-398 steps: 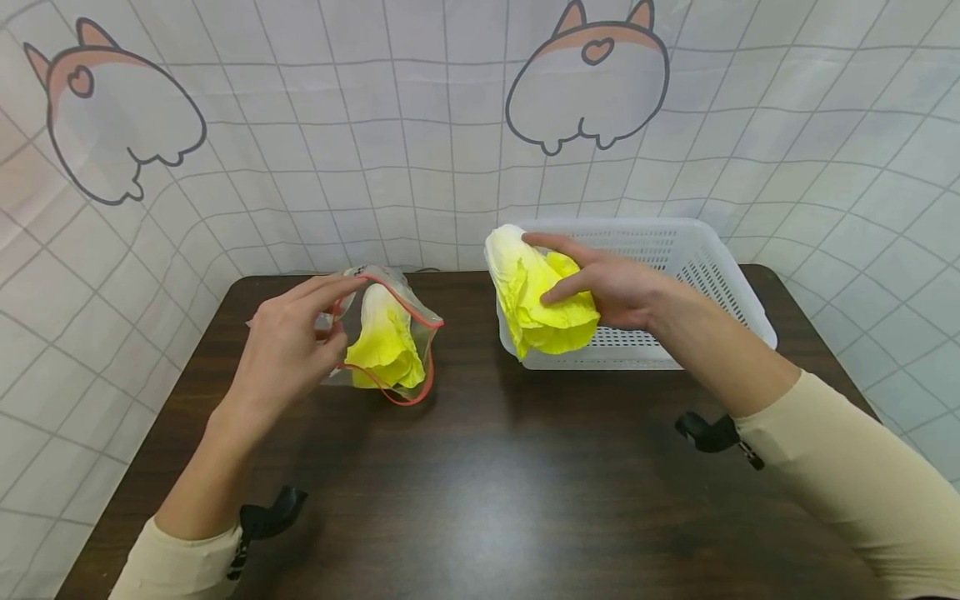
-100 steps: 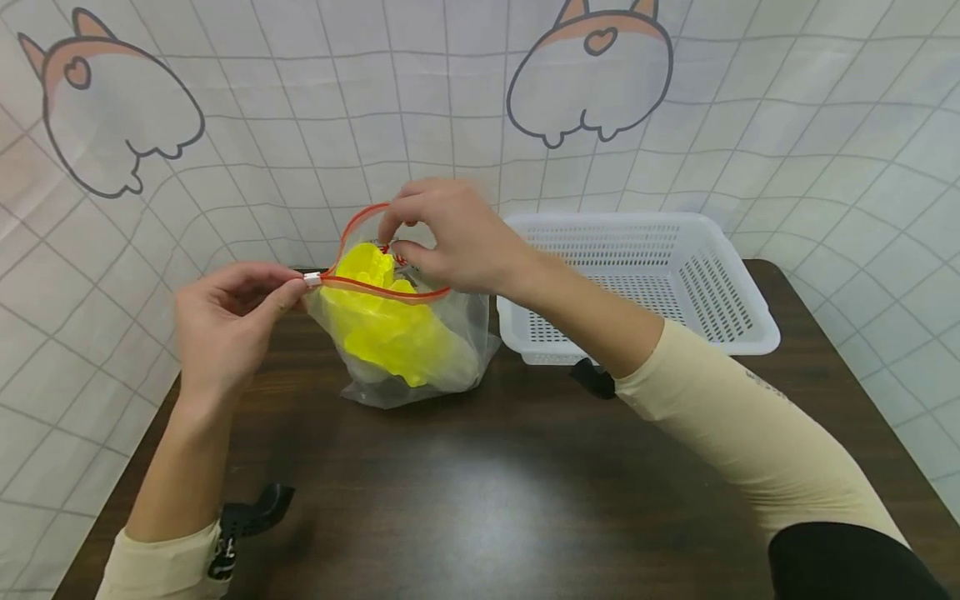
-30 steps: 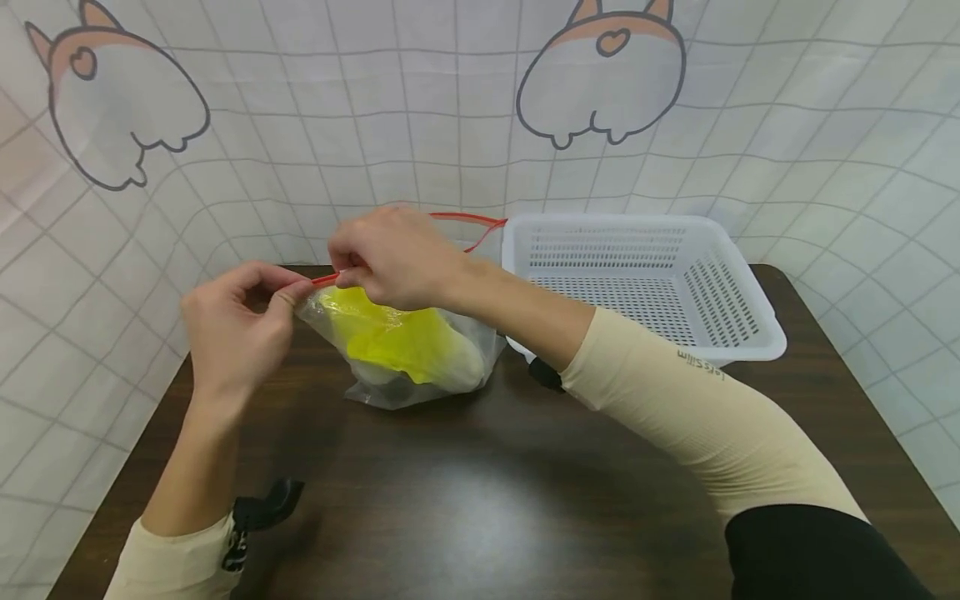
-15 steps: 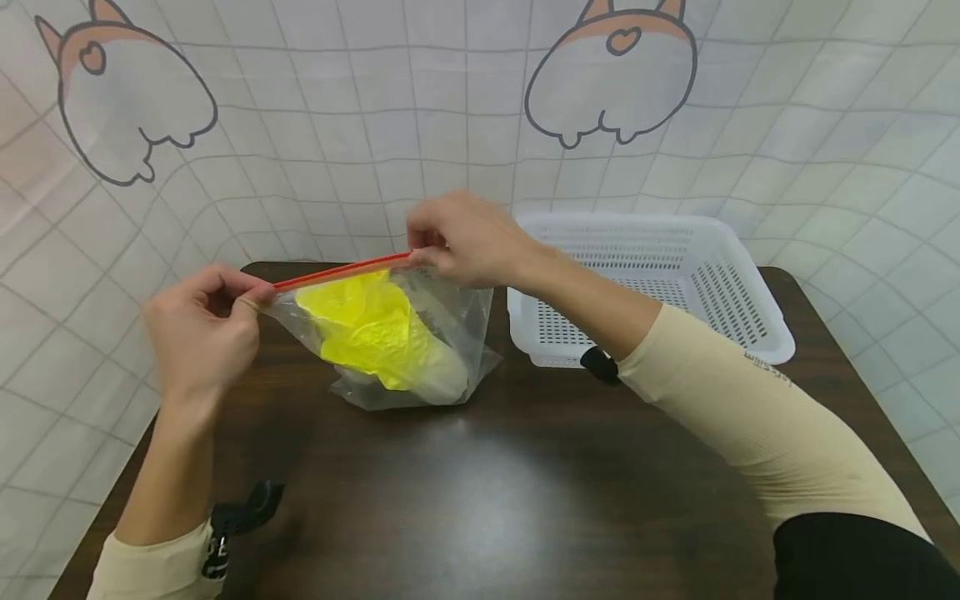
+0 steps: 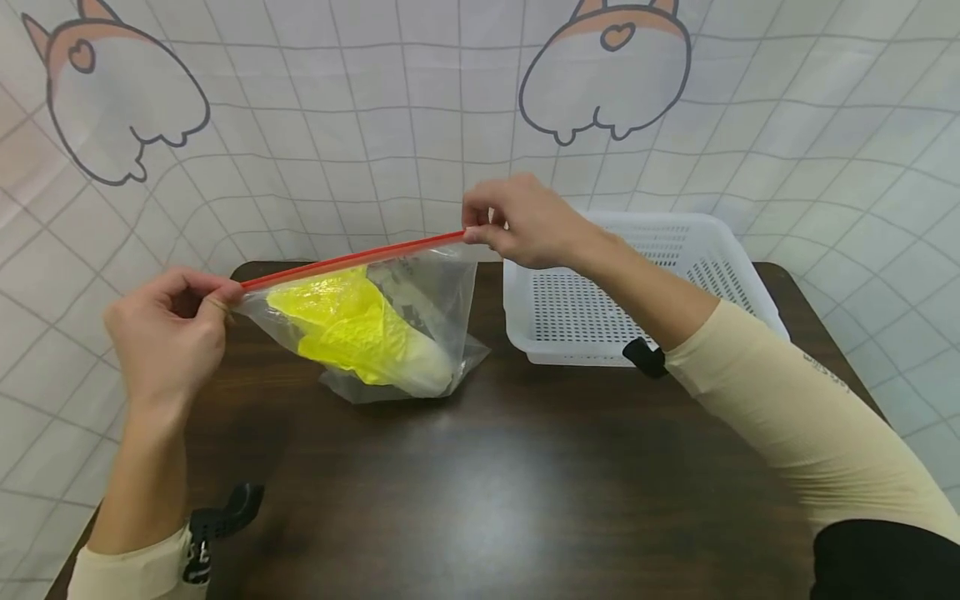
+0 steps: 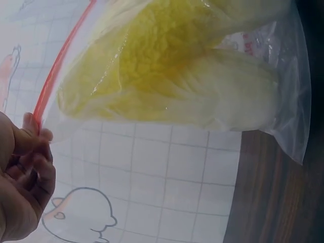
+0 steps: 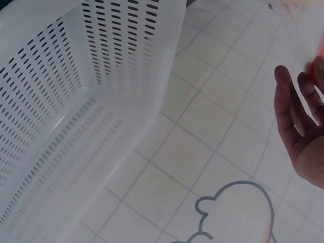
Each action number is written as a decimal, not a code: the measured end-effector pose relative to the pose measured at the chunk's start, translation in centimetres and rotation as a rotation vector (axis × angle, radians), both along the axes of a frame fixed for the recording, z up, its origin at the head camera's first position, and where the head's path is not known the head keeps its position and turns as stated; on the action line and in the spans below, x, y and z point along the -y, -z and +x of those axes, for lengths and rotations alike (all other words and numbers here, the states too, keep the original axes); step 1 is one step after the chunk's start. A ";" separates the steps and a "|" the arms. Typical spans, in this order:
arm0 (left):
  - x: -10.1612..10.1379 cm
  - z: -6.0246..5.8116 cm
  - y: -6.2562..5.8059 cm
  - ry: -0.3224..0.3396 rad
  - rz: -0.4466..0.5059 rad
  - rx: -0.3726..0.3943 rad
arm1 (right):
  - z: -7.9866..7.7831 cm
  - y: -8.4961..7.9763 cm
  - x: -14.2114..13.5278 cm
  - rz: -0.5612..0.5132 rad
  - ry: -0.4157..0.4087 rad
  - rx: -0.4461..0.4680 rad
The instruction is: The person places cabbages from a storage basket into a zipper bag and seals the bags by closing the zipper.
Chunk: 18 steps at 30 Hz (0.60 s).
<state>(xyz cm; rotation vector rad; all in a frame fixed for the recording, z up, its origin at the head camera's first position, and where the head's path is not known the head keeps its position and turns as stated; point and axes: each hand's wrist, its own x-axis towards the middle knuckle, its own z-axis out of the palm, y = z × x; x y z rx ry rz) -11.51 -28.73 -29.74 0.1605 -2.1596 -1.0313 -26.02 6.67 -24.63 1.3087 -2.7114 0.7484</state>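
A clear zip bag (image 5: 450,292) with a red zip strip (image 5: 352,261) hangs between my hands, its lower part against the table. Inside lie napa cabbages (image 5: 352,325), yellow leaves to the left and white stem to the right; the left wrist view shows two white stems (image 6: 238,96). My left hand (image 5: 168,333) pinches the strip's left end between thumb and finger. At the other end, my right hand (image 5: 525,221) pinches the strip's right corner. The strip runs taut and straight, sloping up to the right. No slider shows on it.
A white perforated plastic basket (image 5: 555,350) stands at the back right, partly under my right forearm, with nothing seen in it. The dark wooden table (image 5: 480,492) reaches back to a white gridded curtain (image 5: 390,108).
A cabbage in my right hand earlier has left it. The bag's mouth, a wide loop before, is drawn into one line. My right hand slid rightward along the strip; the left moved slightly left.
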 end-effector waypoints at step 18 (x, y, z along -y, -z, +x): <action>-0.7 -3.1 0.2 0.269 0.155 -0.090 | -1.9 1.4 0.9 -0.426 0.142 0.290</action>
